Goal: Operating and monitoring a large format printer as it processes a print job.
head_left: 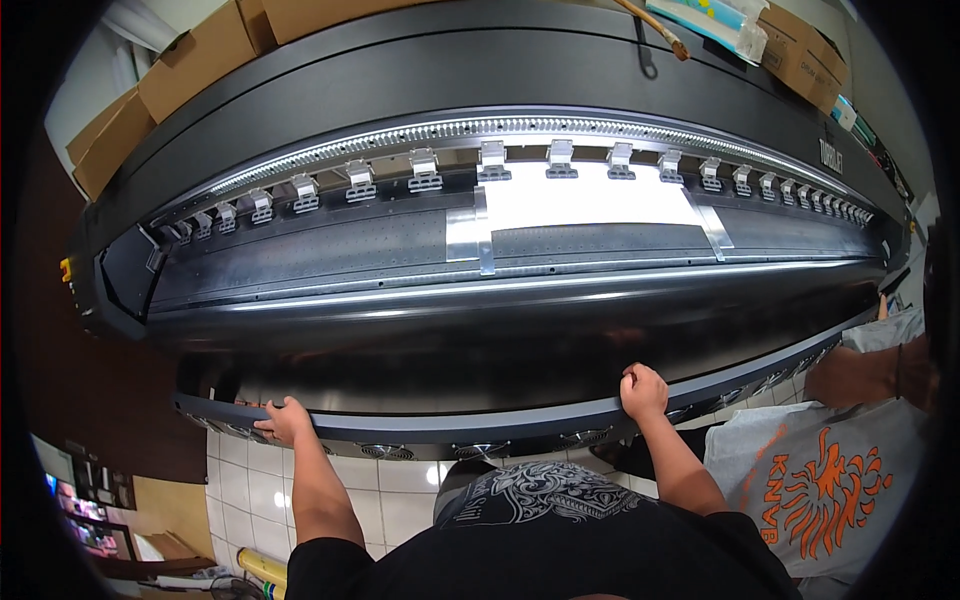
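Note:
A large-format printer (400, 75) in black spans the view in front of me. Along its front edge runs a long dark fan bar (480, 425), with several round fans set in its face. My left hand (286, 420) grips the bar near its left end, thumb side on top and fingers over the edge. Further right, my right hand (643, 391) is curled over the same bar with its fingers bent; the palm side is hidden. Between bar and printer lies a smooth black curved panel (480, 350).
A white sheet (590, 200) lies on the platen under several pinch rollers, with metal strips (486, 235) at its sides. At the right stands a person in a grey shirt (800, 490), an arm near the bar's end. Cardboard boxes (205, 60) and a brush (672, 42) rest on top.

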{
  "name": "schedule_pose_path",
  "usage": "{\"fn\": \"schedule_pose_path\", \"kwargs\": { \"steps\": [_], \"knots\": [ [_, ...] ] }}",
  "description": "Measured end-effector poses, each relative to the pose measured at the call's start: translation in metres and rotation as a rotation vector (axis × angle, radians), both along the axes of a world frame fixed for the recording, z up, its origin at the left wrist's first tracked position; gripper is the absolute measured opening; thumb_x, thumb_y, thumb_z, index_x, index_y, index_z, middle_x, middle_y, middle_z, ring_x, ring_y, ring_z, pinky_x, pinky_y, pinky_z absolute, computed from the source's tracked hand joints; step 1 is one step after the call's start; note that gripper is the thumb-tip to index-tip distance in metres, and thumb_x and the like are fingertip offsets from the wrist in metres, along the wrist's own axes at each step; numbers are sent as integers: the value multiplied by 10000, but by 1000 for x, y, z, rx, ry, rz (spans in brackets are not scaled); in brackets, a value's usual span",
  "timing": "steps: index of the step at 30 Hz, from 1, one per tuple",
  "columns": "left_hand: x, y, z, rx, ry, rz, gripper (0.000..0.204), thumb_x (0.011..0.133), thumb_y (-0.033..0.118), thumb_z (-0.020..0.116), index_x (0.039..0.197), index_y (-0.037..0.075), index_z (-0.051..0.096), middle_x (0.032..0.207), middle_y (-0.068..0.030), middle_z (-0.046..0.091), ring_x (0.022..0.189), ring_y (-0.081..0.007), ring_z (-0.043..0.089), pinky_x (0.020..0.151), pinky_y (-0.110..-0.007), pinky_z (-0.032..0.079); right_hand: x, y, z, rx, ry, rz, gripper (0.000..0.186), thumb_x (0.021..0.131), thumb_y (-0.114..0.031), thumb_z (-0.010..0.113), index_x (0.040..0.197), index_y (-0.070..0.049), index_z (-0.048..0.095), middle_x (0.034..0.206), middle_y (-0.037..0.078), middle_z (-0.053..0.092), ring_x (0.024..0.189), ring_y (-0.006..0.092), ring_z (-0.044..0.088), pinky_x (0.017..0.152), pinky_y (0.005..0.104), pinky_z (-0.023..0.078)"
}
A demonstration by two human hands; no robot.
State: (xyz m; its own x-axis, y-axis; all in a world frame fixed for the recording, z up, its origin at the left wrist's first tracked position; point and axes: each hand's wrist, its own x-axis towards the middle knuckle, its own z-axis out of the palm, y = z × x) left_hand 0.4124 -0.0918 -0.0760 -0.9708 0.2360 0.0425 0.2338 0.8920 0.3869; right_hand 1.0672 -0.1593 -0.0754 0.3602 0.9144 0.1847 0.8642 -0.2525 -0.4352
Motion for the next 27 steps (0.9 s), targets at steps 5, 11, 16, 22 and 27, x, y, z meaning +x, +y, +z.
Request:
{"fn": "schedule_pose_path", "kwargs": {
  "steps": [5,11,16,22,27],
  "knots": [
    [-1,-4,-1,2,4,10,552,931,371,623,1454,214,538,1668,-273,128,1501,-464,243,1183,-489,355,-1,0,-1,-16,22,10,156,850,-161,588,903,-81,712,889,139,719,876,365,689,798,475,539],
    [8,-6,6,17,-14,12,547,929,371,628,1445,208,548,1667,-275,131,1500,-465,246,1185,-483,353,1,-3,-1,-37,-3,-14,160,838,-180,594,898,-87,710,910,124,725,900,355,688,815,480,539],
    [10,-5,9,13,-38,12,551,937,362,616,1462,218,527,1675,-255,127,1510,-459,234,1192,-480,352,1,-2,-1,-37,4,-12,153,834,-176,595,890,-89,708,900,120,723,891,353,687,803,480,538],
    [11,-6,16,15,-50,9,548,939,363,607,1463,224,526,1678,-253,114,1521,-456,212,1184,-488,370,-2,-1,0,-40,8,-22,141,831,-167,596,879,-86,701,896,118,721,890,350,688,796,479,537],
    [5,-4,8,15,-39,11,538,933,369,613,1446,220,545,1679,-252,112,1521,-457,214,1179,-497,373,-2,0,-1,-11,-2,-7,139,831,-164,599,878,-84,702,885,121,719,888,351,685,798,481,535]
  ]
}}
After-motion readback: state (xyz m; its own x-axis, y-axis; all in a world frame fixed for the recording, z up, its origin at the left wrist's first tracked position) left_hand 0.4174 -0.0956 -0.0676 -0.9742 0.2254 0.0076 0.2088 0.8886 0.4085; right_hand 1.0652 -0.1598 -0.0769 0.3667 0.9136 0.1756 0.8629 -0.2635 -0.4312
